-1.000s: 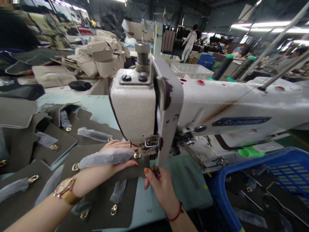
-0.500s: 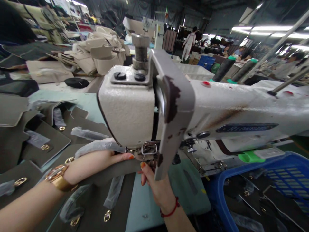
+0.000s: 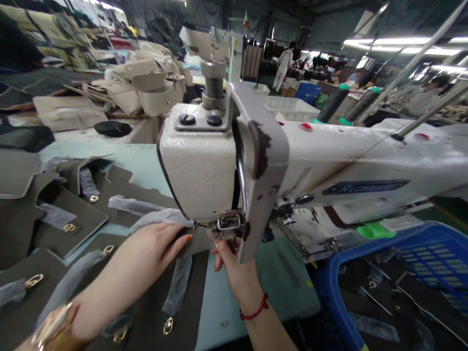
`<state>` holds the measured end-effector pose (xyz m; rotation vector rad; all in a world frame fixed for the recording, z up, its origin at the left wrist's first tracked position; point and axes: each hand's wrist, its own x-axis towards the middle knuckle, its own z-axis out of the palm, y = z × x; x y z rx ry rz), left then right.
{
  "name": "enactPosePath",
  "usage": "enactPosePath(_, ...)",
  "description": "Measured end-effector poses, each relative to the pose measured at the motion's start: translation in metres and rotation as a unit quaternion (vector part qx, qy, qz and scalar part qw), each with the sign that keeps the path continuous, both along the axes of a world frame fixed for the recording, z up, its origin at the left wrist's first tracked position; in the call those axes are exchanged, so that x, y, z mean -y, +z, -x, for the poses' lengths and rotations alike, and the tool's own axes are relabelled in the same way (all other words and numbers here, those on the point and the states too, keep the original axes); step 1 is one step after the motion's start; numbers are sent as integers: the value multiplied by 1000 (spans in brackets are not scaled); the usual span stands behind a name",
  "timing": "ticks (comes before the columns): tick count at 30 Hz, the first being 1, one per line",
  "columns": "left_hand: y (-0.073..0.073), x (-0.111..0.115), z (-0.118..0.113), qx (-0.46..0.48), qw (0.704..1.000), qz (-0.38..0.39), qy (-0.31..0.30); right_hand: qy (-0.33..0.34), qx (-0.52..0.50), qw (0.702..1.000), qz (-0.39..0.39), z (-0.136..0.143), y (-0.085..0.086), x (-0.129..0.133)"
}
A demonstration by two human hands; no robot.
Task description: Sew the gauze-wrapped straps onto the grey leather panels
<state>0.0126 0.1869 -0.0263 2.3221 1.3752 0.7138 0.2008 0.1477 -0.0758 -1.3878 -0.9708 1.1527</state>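
Observation:
A dark grey-brown leather piece (image 3: 199, 242) lies under the needle area of a white sewing machine (image 3: 199, 175). My left hand (image 3: 157, 251) closes over its left part, beside a plastic-wrapped strap (image 3: 161, 218) that runs toward the needle. Near the presser foot, my right hand (image 3: 236, 275) pinches the piece's right edge, thumb uppermost. The machine's grey guard arm (image 3: 265, 161) hides some of the right fingers. A metal buckle-shaped part (image 3: 228, 223) sits on the machine just above the right thumb.
More dark leather panels (image 3: 84, 214) with wrapped straps and gold rings spread over the pale green table (image 3: 146, 163). At right stands a blue basket (image 3: 331, 273) holding similar panels. A green-handled tool (image 3: 376, 230) rests by the machine. Beige bags (image 3: 155, 95) are piled behind.
My left hand has shifted its hold, its fingers now drawn back from the needle and wrist lower left. My right hand stays near the presser foot. The view has shifted slightly.

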Motion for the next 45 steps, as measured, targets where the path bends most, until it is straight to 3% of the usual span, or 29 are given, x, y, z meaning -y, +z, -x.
enactPosePath(2,-19,35,0,54,998,16,23,-2,-1,1000,0,0,0,0)
enactPosePath(4,-40,66,-11,186,972,139,39,5,3,1000,3,0,-1,-1)
enactPosePath(5,-49,76,-21,261,935,233,53,11,5,1000,4,0,-1,-1)
enactPosePath(7,-63,83,-44,435,809,380,106,16,7,1000,6,0,-1,-1)
enactPosePath(9,-69,73,-65,567,688,432,137,15,8,1000,8,1,-1,-1)
enactPosePath(10,-69,64,-71,602,652,439,143,14,8,1000,11,1,0,-1)
enactPosePath(11,-69,55,-75,618,634,442,147,15,10,1000,14,1,1,-1)
enactPosePath(13,-67,39,-77,605,635,455,156,18,16,1000,18,2,4,-1)
enactPosePath(15,-66,30,-73,571,655,465,167,23,20,999,20,1,6,-1)
enactPosePath(20,-64,28,-64,472,729,450,208,40,49,998,14,-2,6,1)
enactPosePath(24,-60,27,-63,432,763,442,189,62,49,997,1,-6,4,3)
enactPosePath(39,-55,19,-67,463,750,438,177,32,17,999,19,-2,3,0)
enactPosePath(45,-61,15,-69,471,754,424,175,43,-12,998,35,2,-6,15)
